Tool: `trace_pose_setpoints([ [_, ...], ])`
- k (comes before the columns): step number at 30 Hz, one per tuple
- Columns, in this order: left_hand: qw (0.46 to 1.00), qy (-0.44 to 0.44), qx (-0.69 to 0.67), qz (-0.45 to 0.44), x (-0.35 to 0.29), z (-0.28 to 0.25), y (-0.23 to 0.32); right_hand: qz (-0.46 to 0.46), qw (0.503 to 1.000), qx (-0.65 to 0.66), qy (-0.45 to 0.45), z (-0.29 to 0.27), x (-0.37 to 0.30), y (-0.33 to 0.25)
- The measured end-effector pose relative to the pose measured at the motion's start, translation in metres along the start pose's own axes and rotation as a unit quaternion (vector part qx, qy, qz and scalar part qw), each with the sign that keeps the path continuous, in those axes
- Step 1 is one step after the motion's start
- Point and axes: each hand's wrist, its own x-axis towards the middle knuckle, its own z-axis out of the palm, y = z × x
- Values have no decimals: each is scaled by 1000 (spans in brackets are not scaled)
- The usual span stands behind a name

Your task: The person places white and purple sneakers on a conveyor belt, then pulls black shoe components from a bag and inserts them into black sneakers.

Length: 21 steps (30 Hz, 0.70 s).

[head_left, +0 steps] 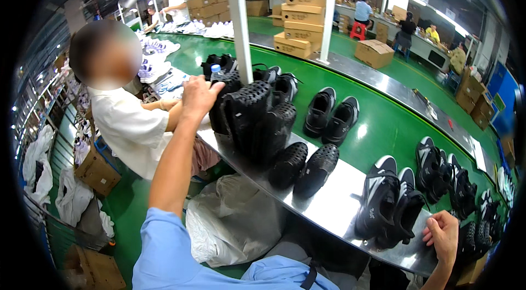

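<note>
My left hand (198, 97) is raised at the left end of the steel ledge (339, 202), thumb stretched out and nothing visible in it. Right beside it rise stacks of black perforated shoe-shaped pieces (246, 115); whether the hand touches them I cannot tell. Two shorter perforated pieces (318, 170) stand to their right on the ledge. Farther right is a pair of black shoes (378, 199) with grey-white toes. Just past that pair, my right hand (442, 233) hovers by the ledge, its fingers loosely bent and holding nothing.
Another black pair (332, 116) stands on the green belt (378, 125), with more pairs (438, 169) at right. A white post (238, 16) rises behind the stacks. A co-worker in a white shirt (129, 125) sits close at left. Below the ledge hangs a white sack (233, 221).
</note>
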Motion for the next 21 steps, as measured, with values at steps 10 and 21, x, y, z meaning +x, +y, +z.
trace_pose_setpoints([
  [10,950,303,-68,25,-39,-104,57,-74,997,4,17,21,-10,-16],
  [21,769,55,-519,370,-265,-139,269,9,797,582,-163,139,-54,-35],
])
